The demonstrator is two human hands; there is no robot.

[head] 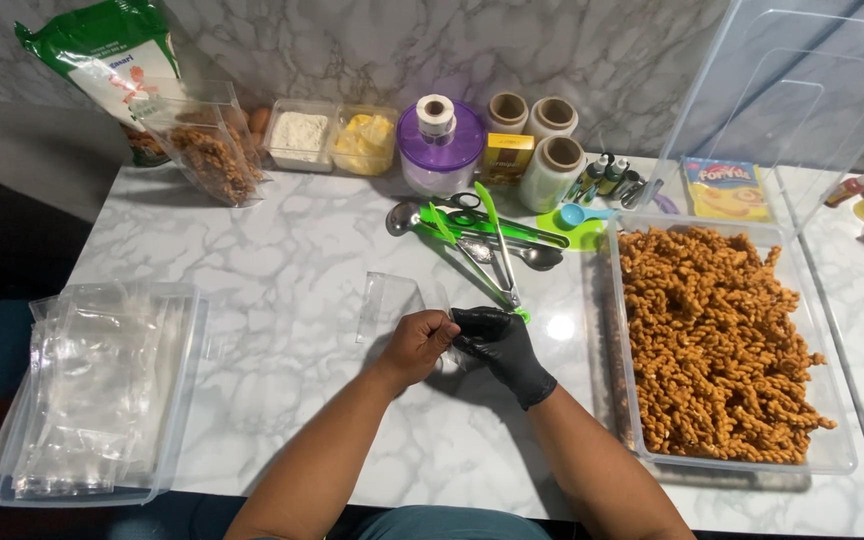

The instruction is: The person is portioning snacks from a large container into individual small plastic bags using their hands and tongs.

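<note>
My bare left hand (418, 343) and my right hand (497, 343), in a black glove, meet at the middle of the marble table (282, 250). Together they pinch the edge of a small clear plastic bag (390, 303), which extends up and to the left of my fingers. A large clear tub (830, 455) full of brown twisted snacks (717, 340) stands just right of my right hand. Green-handled tongs (487, 245) and metal spoons lie just beyond my hands.
A tray of clear bags (92, 385) sits at the left edge. At the back stand a filled snack bag (210, 150), two small tubs (330, 135), a purple-lidded container (440, 145), film rolls (550, 165) and the tub's raised lid (792, 90).
</note>
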